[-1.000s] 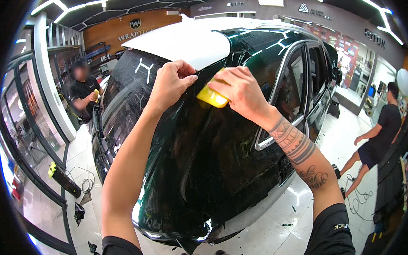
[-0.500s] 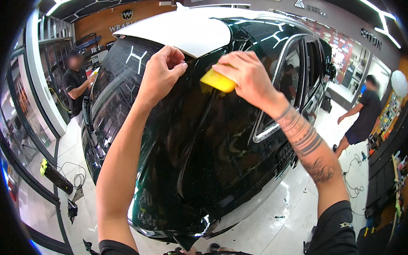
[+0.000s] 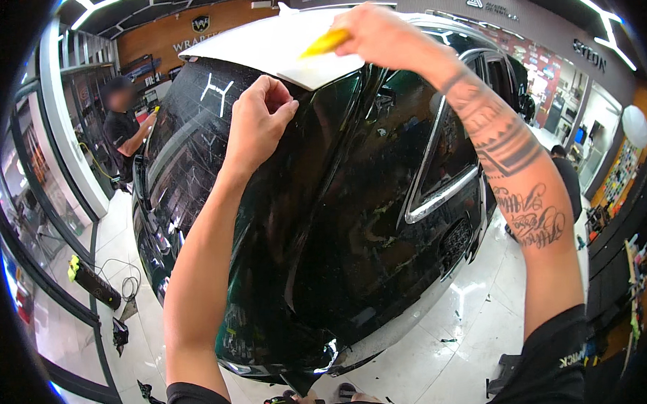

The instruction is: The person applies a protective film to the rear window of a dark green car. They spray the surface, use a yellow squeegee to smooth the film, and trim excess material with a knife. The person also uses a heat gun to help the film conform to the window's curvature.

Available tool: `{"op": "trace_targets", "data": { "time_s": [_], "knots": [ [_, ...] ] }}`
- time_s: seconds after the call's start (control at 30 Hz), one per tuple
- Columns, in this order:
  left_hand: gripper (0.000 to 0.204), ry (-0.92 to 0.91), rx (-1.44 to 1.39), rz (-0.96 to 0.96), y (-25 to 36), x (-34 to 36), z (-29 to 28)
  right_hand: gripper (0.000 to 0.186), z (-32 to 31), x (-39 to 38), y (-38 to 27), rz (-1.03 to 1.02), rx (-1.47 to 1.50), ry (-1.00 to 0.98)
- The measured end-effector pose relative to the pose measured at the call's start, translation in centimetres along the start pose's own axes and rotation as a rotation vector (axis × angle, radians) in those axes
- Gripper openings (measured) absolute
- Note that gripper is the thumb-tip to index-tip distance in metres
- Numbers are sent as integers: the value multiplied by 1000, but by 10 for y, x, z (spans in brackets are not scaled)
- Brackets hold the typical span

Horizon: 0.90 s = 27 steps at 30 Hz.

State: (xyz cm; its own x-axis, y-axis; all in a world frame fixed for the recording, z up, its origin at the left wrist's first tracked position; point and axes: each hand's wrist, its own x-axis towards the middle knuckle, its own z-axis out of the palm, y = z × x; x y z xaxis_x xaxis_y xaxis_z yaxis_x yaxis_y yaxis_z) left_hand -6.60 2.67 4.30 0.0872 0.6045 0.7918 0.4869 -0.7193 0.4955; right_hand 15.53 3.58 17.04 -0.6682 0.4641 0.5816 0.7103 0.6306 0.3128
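- left hand (image 3: 259,122): fingers pinched on the dark film (image 3: 316,202) at the car (image 3: 381,221) pillar.
- right hand (image 3: 382,30): fingers gripping yellow squeegee (image 3: 323,42) (over white roof (image 3: 261,47)).

White-lettered sign (image 3: 202,29) on orange back wall, grey-wall signs (image 3: 590,54) top right.

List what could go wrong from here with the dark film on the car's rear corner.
1. The left hand pinches the glossy dark green film by its top edge alone; a slip could let it crease or stick early.
2. The right hand holds the yellow plastic squeegee up at the white roof panel, off the film, so bubbles may stay trapped.
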Motion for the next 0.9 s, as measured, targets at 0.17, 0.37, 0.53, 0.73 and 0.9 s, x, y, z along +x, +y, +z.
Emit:
{"op": "trace_targets", "data": {
  "time_s": [0.17, 0.37, 0.53, 0.73, 0.9],
  "knots": [
    [13, -47, -84, -7, -7, 1, -2, 22, 17, -71, -8, -209, 45, 276],
    [13, -78, -81, 35, 11, 2, -1, 38, 49, -63, -27, -117, -118, 417],
    [14, -62, -119, -11, -9, 8, -5, 9, 25, -24, 3, -169, 92, 99],
    [15, -102, -68, 2, -7, 6, -13, 37, 35, -78, -22, -187, -26, 308],
    [19, -71, -55, 111, 2, 7, -8, 37, 44, -66, -28, -93, -107, 328]
  ]
}}
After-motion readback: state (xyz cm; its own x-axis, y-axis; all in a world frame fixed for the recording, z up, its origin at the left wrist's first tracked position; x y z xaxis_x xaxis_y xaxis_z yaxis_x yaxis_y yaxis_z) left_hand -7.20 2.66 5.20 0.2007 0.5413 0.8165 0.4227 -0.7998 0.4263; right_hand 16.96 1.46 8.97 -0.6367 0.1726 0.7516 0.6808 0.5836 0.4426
